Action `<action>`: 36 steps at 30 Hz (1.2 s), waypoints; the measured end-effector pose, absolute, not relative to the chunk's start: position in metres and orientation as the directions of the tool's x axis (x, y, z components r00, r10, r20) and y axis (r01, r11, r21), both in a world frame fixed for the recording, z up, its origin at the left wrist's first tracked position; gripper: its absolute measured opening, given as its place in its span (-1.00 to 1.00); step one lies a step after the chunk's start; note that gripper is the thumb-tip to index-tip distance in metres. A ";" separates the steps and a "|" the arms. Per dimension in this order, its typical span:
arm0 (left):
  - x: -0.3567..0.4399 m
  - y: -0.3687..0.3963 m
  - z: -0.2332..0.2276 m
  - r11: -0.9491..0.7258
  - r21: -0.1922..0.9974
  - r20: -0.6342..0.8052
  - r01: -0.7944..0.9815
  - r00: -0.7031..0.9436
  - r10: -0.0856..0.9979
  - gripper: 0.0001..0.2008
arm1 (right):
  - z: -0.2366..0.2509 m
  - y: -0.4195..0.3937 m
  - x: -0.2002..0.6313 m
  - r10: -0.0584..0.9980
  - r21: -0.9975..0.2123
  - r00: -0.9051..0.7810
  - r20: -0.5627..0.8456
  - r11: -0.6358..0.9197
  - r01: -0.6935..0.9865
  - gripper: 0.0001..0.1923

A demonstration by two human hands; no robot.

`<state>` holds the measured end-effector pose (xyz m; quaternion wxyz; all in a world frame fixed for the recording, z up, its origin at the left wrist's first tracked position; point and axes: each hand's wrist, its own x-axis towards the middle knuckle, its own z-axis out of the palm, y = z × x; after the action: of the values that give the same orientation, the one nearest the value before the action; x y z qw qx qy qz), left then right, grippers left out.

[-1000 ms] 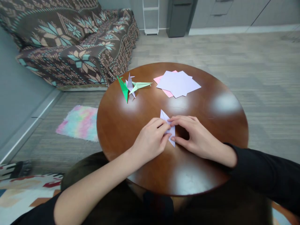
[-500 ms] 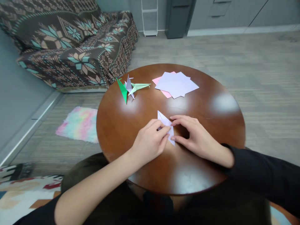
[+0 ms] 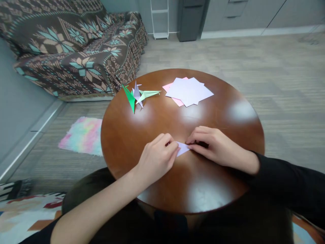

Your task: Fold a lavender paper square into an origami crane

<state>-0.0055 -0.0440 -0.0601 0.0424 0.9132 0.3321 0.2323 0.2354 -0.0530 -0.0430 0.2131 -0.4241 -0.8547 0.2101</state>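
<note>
3 folded paper cranes point(image 3: 138, 95), 1 stack of paper sheets point(image 3: 189, 90), 1 folded lilac piece point(image 3: 182, 148), 1 round table point(image 3: 157, 122)

Both hands, left hand point(image 3: 157, 157) and right hand point(image 3: 215, 147), pinch a small folded paper point(image 3: 182, 148) lying seemingly flat on the round table point(image 3: 127, 135); paper cranes point(image 3: 138, 95) sit far left.

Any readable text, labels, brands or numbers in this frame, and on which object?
None. No words, numbers, brands or signs show anywhere in the head view.
The lilac folded paper pinched between the left hand and right hand is blank.
The stack of paper sheets and the origami cranes on the round wooden table are plain.
The sofa throw carries only a woven pattern.
</note>
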 end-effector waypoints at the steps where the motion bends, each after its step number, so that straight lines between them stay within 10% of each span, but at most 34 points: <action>1: -0.006 -0.043 -0.060 -0.775 0.250 0.402 0.581 0.666 0.629 -0.78 | -0.044 -0.053 0.235 0.797 -0.512 -0.572 0.195 0.580 0.633 -0.83; 10: -0.005 -0.032 -0.059 -0.710 0.512 0.339 0.484 0.645 0.685 -0.84 | -0.044 -0.052 0.235 0.761 -0.445 -0.617 0.202 0.632 0.634 -0.75; 27: -0.005 -0.031 -0.058 -0.666 0.567 0.284 0.485 0.644 0.710 -0.87 | -0.053 -0.079 0.232 0.715 -0.230 -0.604 0.353 0.691 0.685 -0.76; 36: -0.014 -0.052 -0.056 -0.756 0.211 0.412 0.620 0.645 0.644 -0.85 | -0.059 -0.086 0.227 0.629 -0.068 -0.669 0.396 0.747 0.662 -0.75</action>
<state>-0.0145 -0.0517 -0.0564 0.0251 0.9065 0.3484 0.2371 0.2274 -0.0865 -0.0587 0.2015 -0.3536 -0.9125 -0.0406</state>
